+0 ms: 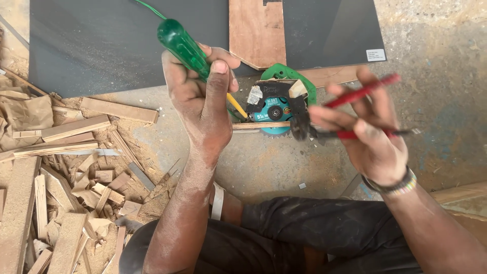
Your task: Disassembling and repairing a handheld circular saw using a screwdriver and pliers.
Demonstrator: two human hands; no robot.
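From the head camera, the person is sitting on a dusty concrete floor (446,76) with legs folded, both arms raised in front of the chest. The left hand (203,101) is wrapping closed around a green-handled screwdriver (183,46), gripping it near the lower end of the handle so that the rounded butt is pointing up and away; a yellow shaft section is showing just below the fist. The right hand (370,132) is closing around red-handled pliers (355,109), the fingers curled over both handles and the dark jaws pointing left toward the middle of the view. What, if anything, the jaws are pinching is too small to tell.

Between and beyond the two hands, a small circular saw (281,104) with a green guard and a teal blade label is lying on the floor, untouched by either hand at this moment. A plywood piece (257,30) is resting on a dark sheet (101,45) behind it. A heap of wood offcuts (66,177) and shavings is lying to the left.

As a judgement, the work on the saw looks to be in an early or middle stage: both tools are in hand and lifted, neither is meeting the saw, and the blade is sitting mounted.
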